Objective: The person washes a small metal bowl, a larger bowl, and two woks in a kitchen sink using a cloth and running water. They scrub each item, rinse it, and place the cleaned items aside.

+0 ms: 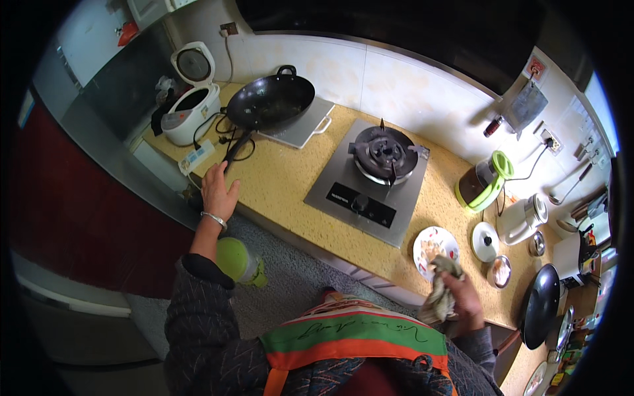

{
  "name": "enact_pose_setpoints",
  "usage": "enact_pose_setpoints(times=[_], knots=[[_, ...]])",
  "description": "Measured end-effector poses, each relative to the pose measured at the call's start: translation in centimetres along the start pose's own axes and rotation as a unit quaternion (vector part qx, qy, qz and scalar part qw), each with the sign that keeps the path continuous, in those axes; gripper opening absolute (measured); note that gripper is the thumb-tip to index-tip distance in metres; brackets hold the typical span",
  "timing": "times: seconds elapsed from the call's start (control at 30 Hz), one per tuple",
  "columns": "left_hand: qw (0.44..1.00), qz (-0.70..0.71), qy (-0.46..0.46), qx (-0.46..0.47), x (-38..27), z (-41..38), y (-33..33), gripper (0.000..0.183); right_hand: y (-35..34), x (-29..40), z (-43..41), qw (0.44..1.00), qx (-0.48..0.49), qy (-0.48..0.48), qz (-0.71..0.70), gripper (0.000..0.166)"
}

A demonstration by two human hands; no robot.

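My left hand, with a bracelet at its wrist, is at the end of the long handle of a black wok. Its thumb stands apart from the fingers; whether the fingertips touch the handle is hard to see. The wok rests on a grey and white flat board at the back left of the counter. In my right hand is a crumpled greyish cloth. The cloth partly covers the near edge of a patterned plate holding pale pieces of food.
A single-burner gas stove stands mid-counter. An open rice cooker and a power strip are left. On the right are a green-handled kettle, a white lid, a small bowl and a black pan. A green-lidded bin stands below.
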State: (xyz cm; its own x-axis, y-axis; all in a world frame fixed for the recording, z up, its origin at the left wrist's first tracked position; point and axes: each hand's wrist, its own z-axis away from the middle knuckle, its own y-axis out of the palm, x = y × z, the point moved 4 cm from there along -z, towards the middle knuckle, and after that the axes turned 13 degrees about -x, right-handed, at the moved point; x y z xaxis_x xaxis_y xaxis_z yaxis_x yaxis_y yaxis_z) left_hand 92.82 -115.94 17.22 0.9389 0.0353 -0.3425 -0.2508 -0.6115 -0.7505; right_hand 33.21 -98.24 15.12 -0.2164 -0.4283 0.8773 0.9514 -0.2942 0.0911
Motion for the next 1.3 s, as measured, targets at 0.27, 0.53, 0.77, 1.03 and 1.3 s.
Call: enact_pose_setpoints(times=[0.27,0.53,0.77,1.03,1.3], knots=[[0.959,-0.014,-0.118,0.258,5.5,-9.6,8.6,0.073,3.8,-3.0,-3.3,0.997,-0.019,0.038,-0.057,0.036],[0.636,0.563,-0.380,0.367,4.9,-9.4,15.2,0.014,2.0,-6.8,1.3,0.982,-0.137,0.050,-0.123,0.029],[0.454,0.714,-0.365,0.388,1.6,-4.2,12.6,0.032,4.3,-9.2,8.8,0.970,-0.209,0.032,-0.118,0.022],[0.388,0.738,-0.360,0.420,0.1,6.2,-1.7,0.018,8.4,-10.7,14.7,0.981,-0.162,0.033,-0.104,0.027],[0.388,0.630,-0.267,0.617,-4.8,10.9,-11.4,0.028,8.2,-12.4,20.2,0.976,-0.206,0.026,-0.069,0.026]])
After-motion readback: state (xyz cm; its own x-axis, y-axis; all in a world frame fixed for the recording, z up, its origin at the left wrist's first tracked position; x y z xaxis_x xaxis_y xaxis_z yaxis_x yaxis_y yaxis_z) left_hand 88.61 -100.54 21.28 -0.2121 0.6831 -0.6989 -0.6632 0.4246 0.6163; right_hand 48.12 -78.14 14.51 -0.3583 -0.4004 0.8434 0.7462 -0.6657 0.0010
